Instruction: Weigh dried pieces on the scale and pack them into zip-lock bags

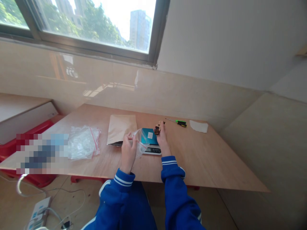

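Note:
My left hand (129,151) pinches the edge of a small clear zip bag (141,142) with a red seal line, holding it open above the table. My right hand (162,138) is raised next to the bag, its fingers gripping a small dark-and-tan object (157,128) whose exact kind is too small to tell. Just behind the hands, a digital scale (152,150) carries a teal card or booklet (148,136), partly hidden by the bag. A kraft paper envelope (121,128) lies to the left of the scale.
A plywood tabletop (199,159) holds a pile of clear zip bags (83,142) at left, a green-and-black screwdriver (180,123) and a white paper scrap (199,126) at the back. A pixelated patch covers the left part. A power strip (39,212) and cables lie on the floor.

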### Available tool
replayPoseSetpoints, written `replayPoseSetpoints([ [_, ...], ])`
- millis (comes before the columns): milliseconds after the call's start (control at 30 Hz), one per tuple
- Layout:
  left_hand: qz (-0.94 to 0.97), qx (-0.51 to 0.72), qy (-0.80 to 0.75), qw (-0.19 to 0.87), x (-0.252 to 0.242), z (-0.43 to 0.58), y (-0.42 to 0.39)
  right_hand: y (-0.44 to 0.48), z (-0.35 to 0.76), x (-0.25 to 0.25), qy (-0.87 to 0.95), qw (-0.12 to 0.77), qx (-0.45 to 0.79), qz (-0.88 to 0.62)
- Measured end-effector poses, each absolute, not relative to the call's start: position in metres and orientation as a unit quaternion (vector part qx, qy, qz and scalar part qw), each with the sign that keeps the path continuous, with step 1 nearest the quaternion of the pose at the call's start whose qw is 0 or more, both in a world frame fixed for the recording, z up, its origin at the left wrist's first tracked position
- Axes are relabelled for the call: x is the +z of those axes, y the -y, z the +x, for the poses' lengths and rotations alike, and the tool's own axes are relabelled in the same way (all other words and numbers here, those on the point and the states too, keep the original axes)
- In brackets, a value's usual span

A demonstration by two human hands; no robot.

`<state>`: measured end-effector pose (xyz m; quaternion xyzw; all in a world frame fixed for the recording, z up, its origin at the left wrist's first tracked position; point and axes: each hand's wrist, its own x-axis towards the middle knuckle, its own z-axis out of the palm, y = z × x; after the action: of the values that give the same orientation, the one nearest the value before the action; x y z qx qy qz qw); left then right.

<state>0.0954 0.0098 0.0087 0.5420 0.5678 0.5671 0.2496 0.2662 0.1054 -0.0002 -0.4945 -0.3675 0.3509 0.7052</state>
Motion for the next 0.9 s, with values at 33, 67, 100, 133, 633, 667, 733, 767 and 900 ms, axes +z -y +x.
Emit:
replayPoseSetpoints([
  [33,0.542,0.57,-0.566,0.248,0.009,0.098,-0.013,-0.104,0.267,0.003,0.351,0.708,0.384,-0.478],
  [67,0.543,0.573,-0.563,0.246,0.009,0.101,-0.016,-0.102,0.268,0.007,0.33,0.71,0.425,-0.453],
  [100,0.545,0.575,-0.559,0.244,0.009,0.103,-0.018,-0.098,0.268,0.011,0.311,0.711,0.463,-0.428],
  [133,0.546,0.577,-0.556,0.242,0.009,0.105,-0.02,-0.094,0.267,0.015,0.296,0.71,0.497,-0.402],
  [633,0.489,0.59,-0.588,0.258,0.009,0.12,-0.018,-0.052,0.243,0.04,0.425,0.503,0.666,-0.35],
  [667,0.486,0.592,-0.588,0.261,0.01,0.12,-0.017,-0.052,0.244,0.04,0.438,0.485,0.669,-0.355],
  [733,0.482,0.594,-0.586,0.266,0.012,0.119,-0.015,-0.051,0.245,0.04,0.464,0.444,0.675,-0.363],
  [767,0.48,0.596,-0.585,0.268,0.013,0.119,-0.014,-0.051,0.246,0.04,0.477,0.424,0.679,-0.362],
  [900,0.465,0.605,-0.586,0.274,0.017,0.117,-0.009,-0.054,0.253,0.038,0.547,0.364,0.66,-0.364],
])
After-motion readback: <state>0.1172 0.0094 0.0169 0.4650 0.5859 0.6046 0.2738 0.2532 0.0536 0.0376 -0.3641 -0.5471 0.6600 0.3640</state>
